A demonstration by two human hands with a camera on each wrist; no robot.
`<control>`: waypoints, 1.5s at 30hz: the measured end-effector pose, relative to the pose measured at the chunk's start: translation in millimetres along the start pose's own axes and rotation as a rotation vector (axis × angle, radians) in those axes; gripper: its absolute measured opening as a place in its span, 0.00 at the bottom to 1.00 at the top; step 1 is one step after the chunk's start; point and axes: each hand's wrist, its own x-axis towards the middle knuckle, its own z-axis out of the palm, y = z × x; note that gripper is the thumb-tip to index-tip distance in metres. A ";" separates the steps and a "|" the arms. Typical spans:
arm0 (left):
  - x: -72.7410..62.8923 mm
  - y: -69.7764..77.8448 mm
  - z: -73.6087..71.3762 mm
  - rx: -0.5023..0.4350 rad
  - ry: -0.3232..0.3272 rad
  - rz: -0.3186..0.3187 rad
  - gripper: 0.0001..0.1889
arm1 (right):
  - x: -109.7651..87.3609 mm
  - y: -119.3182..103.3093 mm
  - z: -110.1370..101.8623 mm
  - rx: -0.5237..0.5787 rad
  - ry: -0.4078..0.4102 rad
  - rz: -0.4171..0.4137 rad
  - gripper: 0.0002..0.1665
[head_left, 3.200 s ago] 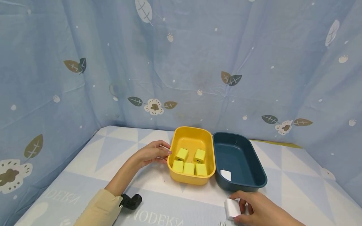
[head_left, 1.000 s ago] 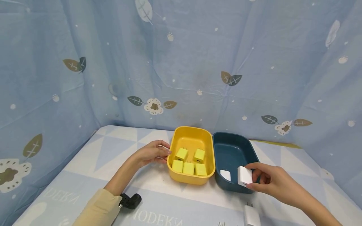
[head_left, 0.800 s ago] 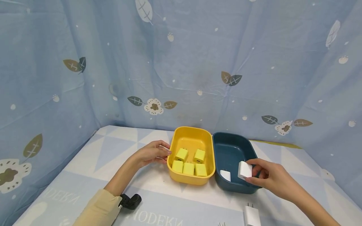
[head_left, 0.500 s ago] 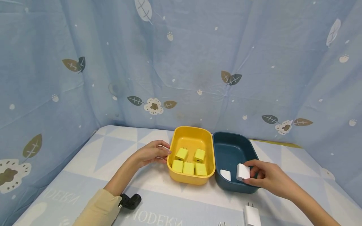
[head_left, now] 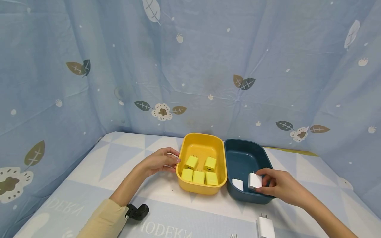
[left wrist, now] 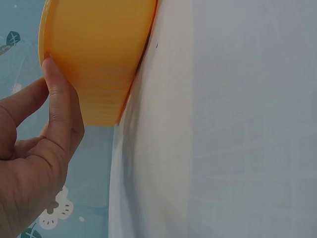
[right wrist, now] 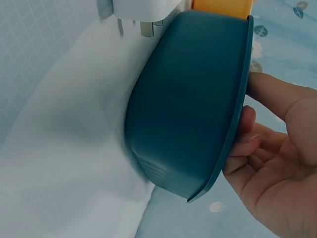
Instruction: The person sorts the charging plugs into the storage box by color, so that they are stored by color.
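White plastic is showing at your fingertips: your right hand point(head_left: 278, 185), right of centre in the head view, is pinching an adapter point(head_left: 255, 181) between thumb and fingers. That piece is occupying the near part of the dark blue bin point(head_left: 242, 158); you cannot tell whether it is touching the floor. A second white adapter point(head_left: 237, 185) is lying just left of it, inside the same bin.

Your left hand point(head_left: 160, 161), left of centre, is touching the left rim of the yellow bin point(head_left: 205, 142) with bent fingers; you cannot tell whether it is pinching that rim. Five yellow adapters point(head_left: 198, 177) are resting inside, three in a near row, two behind. Both bins are standing side by side.

At the lower right, a third white adapter point(head_left: 266, 227) is lying on the patterned cloth point(head_left: 184, 213), its prongs pointing up the frame. Behind everything, a blue curtain point(head_left: 196, 66) is hanging.
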 end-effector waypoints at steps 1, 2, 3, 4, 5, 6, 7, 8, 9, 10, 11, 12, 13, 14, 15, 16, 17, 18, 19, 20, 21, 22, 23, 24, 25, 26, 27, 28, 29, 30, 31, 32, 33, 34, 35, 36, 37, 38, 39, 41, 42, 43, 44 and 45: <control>0.2 0.1 0.0 0.000 -0.001 0.001 0.20 | 0.7 0.6 0.3 0.006 -0.008 -0.002 0.29; 0.3 0.2 0.1 0.000 -0.001 0.000 0.20 | 1.4 1.2 0.5 0.008 -0.015 -0.006 0.29; 0.4 0.3 0.2 0.000 -0.001 0.000 0.20 | 2.1 1.7 0.7 0.008 -0.021 -0.010 0.29; 0.5 0.4 0.3 0.000 0.000 -0.001 0.20 | 2.8 2.3 0.9 0.008 -0.026 -0.016 0.29; 0.5 0.5 0.4 -0.001 0.001 -0.002 0.20 | 3.4 2.9 1.0 0.008 -0.031 -0.021 0.29; 0.5 0.5 0.6 -0.001 0.002 -0.002 0.20 | 4.0 3.4 1.1 0.009 -0.035 -0.024 0.29; 0.5 0.5 0.7 0.000 0.002 -0.001 0.20 | 4.3 3.9 1.2 0.007 -0.038 -0.028 0.29; 0.5 0.6 0.9 0.000 0.001 -0.001 0.19 | 4.7 4.4 1.2 0.006 -0.041 -0.031 0.29; 0.5 0.6 1.1 0.000 0.001 -0.001 0.19 | 5.1 4.8 1.3 0.005 -0.045 -0.037 0.29; 0.5 0.6 1.2 0.000 0.000 -0.001 0.19 | 5.4 5.3 1.3 0.008 -0.050 -0.042 0.29; 0.5 0.5 1.2 -0.001 0.000 -0.002 0.19 | 5.7 5.7 1.3 0.012 -0.055 -0.044 0.29; 0.5 0.5 1.4 -0.003 0.001 -0.003 0.19 | 6.0 6.0 1.3 0.015 -0.058 -0.047 0.28; 0.4 0.6 1.4 -0.002 -0.001 -0.004 0.19 | 6.3 6.5 1.2 0.017 -0.063 -0.050 0.28; 0.3 0.8 1.4 -0.002 -0.001 -0.006 0.19 | 6.8 7.0 1.1 0.016 -0.065 -0.054 0.28; 0.3 1.0 1.3 -0.003 -0.001 -0.007 0.20 | 7.4 7.6 1.1 0.013 -0.068 -0.058 0.28; 0.0 1.0 1.1 -0.006 0.000 -0.009 0.20 | 8.0 8.1 1.1 0.013 -0.073 -0.057 0.28; -0.1 0.8 0.9 -0.006 -0.001 -0.008 0.20 | 8.6 8.7 1.2 0.013 -0.078 -0.058 0.28; -0.3 1.0 0.8 -0.007 -0.001 -0.009 0.20 | 9.3 9.2 1.4 0.012 -0.084 -0.061 0.28; -0.3 1.0 0.5 -0.005 -0.004 -0.008 0.20 | 9.8 9.8 1.7 0.011 -0.089 -0.064 0.28; 0.0 0.9 0.5 -0.007 -0.003 -0.009 0.20 | 10.4 10.5 2.0 0.010 -0.095 -0.067 0.28; 0.2 0.8 0.3 -0.007 -0.003 -0.009 0.19 | 11.0 11.0 2.4 0.011 -0.100 -0.071 0.27; 0.3 0.8 0.3 -0.008 -0.003 -0.009 0.19 | 11.5 11.5 2.8 0.013 -0.106 -0.075 0.27; 0.5 0.5 0.2 -0.002 -0.004 -0.006 0.19 | 12.0 12.0 3.2 0.011 -0.110 -0.078 0.27; 0.8 0.6 0.2 -0.002 -0.001 -0.009 0.19 | 12.5 12.5 3.6 0.009 -0.114 -0.080 0.27; 1.2 0.3 0.2 0.000 0.001 -0.010 0.19 | 13.1 12.8 4.0 0.008 -0.119 -0.080 0.27; 1.6 0.3 0.3 0.001 0.005 -0.013 0.19 | 13.6 13.1 4.3 0.007 -0.125 -0.077 0.27; 1.7 0.2 0.3 0.004 0.006 -0.014 0.19 | 14.1 13.3 4.7 0.005 -0.130 -0.073 0.27; 1.8 0.2 0.4 0.005 0.008 -0.015 0.20 | 14.5 13.3 5.0 0.003 -0.135 -0.068 0.27; 2.0 0.1 0.3 0.006 0.008 -0.015 0.20 | 14.8 13.2 5.3 0.003 -0.140 -0.063 0.27; 2.2 0.3 0.3 0.003 0.009 -0.019 0.20 | 15.1 12.9 5.6 0.005 -0.144 -0.057 0.26; 2.3 0.6 0.3 0.004 0.009 -0.018 0.20 | 15.3 12.5 5.7 0.005 -0.144 -0.056 0.25; 2.3 0.9 0.4 0.004 0.011 -0.017 0.20 | 15.5 11.8 5.9 0.005 -0.142 -0.053 0.25; 2.2 1.0 0.2 0.005 0.010 -0.015 0.20 | 15.7 10.9 6.1 0.003 -0.141 -0.051 0.24; 2.1 1.2 0.1 0.004 0.010 -0.016 0.20 | 15.9 9.9 6.2 0.001 -0.138 -0.051 0.24; 1.9 1.2 0.1 0.005 0.010 -0.016 0.20 | 16.0 8.8 6.3 0.000 -0.136 -0.051 0.23; 1.9 1.0 -0.1 0.005 0.012 -0.018 0.20 | 16.1 7.7 6.4 -0.002 -0.132 -0.050 0.23; 1.7 0.9 -0.1 0.004 0.013 -0.019 0.20 | 16.2 6.5 6.4 -0.004 -0.129 -0.050 0.23; 1.4 0.7 0.0 0.004 0.015 -0.019 0.20 | 16.1 5.3 6.3 -0.004 -0.128 -0.048 0.23; 1.1 0.4 0.0 0.005 0.015 -0.020 0.20 | 15.9 4.3 6.2 -0.007 -0.125 -0.050 0.23; 0.7 -0.2 0.0 0.006 0.014 -0.017 0.20 | 14.6 2.9 5.9 -0.009 -0.111 -0.054 0.23; 0.8 -0.6 0.0 0.006 0.014 -0.015 0.20 | 13.9 2.3 5.3 -0.014 -0.101 -0.057 0.23; 0.8 -0.8 0.1 0.006 0.014 -0.013 0.20 | 13.1 1.3 4.7 -0.017 -0.091 -0.061 0.23; 0.7 -0.8 0.1 0.006 0.012 -0.011 0.20 | 12.1 0.3 4.0 -0.021 -0.079 -0.067 0.23; 0.9 -0.9 -0.1 0.007 0.010 -0.009 0.20 | 11.2 -1.0 3.2 -0.024 -0.067 -0.071 0.24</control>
